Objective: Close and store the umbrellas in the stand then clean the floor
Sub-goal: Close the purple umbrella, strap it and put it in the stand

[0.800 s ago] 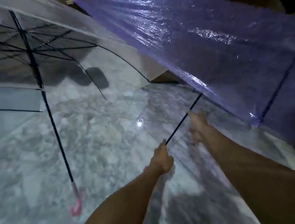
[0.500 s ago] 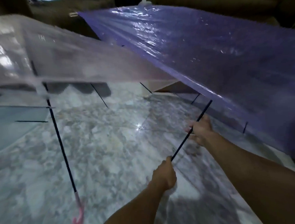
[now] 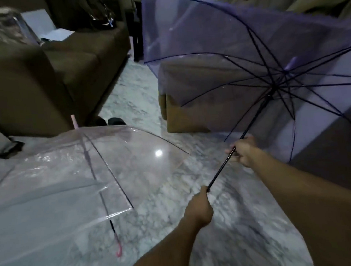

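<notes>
Hands, left [image 3: 198, 209] and right [image 3: 242, 150], grip purple umbrella [image 3: 237, 49]; clear umbrella [image 3: 72, 177] beside, brown sofa [image 3: 37, 78] behind

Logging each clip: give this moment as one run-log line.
left hand: grips purple umbrella handle end | right hand: grips its shaft | canopy: open | clear umbrella: open, on floor

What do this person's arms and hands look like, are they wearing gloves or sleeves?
No gloves and no sleeves show. Both forearms are bare from the bottom edge of the picture up to the wrists. The left hand and the right hand are bare too, with no ring, watch or bracelet that can be made out. The picture is a little blurred, so small details cannot be told.
</notes>
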